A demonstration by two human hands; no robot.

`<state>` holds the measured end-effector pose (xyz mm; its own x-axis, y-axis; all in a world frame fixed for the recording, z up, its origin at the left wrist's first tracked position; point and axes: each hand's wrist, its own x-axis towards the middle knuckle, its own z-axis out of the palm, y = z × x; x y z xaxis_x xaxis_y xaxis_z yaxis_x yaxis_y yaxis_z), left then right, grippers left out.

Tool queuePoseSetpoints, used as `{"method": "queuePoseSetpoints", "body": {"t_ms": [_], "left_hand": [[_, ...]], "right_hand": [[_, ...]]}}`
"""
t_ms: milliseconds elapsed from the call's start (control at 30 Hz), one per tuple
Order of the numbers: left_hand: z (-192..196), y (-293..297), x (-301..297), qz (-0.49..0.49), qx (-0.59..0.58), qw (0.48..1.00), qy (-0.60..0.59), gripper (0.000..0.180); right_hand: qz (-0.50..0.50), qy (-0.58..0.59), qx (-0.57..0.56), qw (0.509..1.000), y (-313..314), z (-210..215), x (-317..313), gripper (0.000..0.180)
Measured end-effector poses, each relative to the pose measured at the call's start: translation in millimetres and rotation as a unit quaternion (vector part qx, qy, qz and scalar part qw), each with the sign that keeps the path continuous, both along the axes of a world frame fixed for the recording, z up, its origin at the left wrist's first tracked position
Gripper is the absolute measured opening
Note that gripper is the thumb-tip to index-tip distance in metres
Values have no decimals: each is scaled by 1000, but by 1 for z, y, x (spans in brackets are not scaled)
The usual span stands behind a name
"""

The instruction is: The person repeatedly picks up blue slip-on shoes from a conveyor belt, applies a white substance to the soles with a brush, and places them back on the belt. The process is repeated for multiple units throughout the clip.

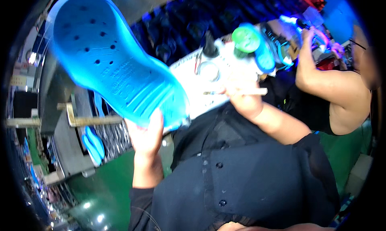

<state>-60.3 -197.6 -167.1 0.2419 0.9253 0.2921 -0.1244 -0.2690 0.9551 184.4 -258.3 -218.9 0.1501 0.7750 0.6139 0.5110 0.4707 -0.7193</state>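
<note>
My left hand [146,134] grips the near end of a large blue shoe sole [124,76], thumb on its face. The sole is held up tilted at the upper left, its ridged, dotted side showing. Between the fingers of my right hand [246,99] is a slim brush [255,91] with a pale handle, its dark tip pointing left. That hand is over the white-covered table [197,104], near a small round jar [209,71]. Behind the jar stand a black bottle [210,46] and a container with a bright green round top [246,39].
Another blue sole [264,58] lies at the table's right end. Close by on the right, a co-worker's arm [321,82] reaches toward a purple-lit piece. A dark belt [177,29] runs behind the table. At left are a wooden bar [96,120] and blue pieces [93,145].
</note>
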Motion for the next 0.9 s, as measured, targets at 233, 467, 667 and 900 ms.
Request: {"method": "queuePoseSetpoints", "body": {"t_ms": [233,467,667,900], "left_hand": [[96,19,70,-249,-236,933,-104,75],[173,136,236,-287,-204,908,-228,63],[111,85,205,-227,-101,964,-97,54],[-123,49,-58,161,-40,932,322,18]], "right_hand": [[-56,-85,101,990,-8,-8,29,22],[-61,37,3,997,-17,-3,44,25],[-88,91,-53,991,-27,-16,64,25],[-36,139,-71,987,-17,-27,52,28]]}}
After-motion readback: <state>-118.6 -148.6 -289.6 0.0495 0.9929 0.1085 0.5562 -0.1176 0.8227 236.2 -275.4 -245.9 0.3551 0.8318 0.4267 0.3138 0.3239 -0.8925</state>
